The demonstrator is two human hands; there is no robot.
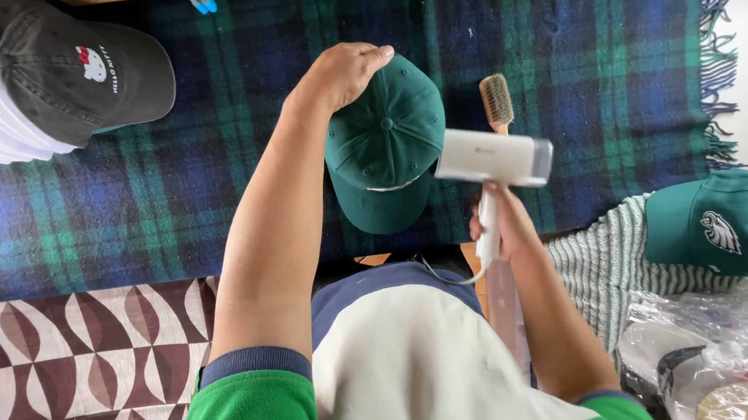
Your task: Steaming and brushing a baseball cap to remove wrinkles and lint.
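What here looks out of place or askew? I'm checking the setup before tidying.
Nothing looks spilled or damaged. The left hand steadies the green cap on the plaid blanket while the right hand aims a white handheld dryer at it. A wooden brush lies partly hidden behind the dryer.

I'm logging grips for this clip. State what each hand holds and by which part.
The right hand grips the white hair dryer by its handle. The left hand grasps the green cap at its back edge, fingers over the crown.
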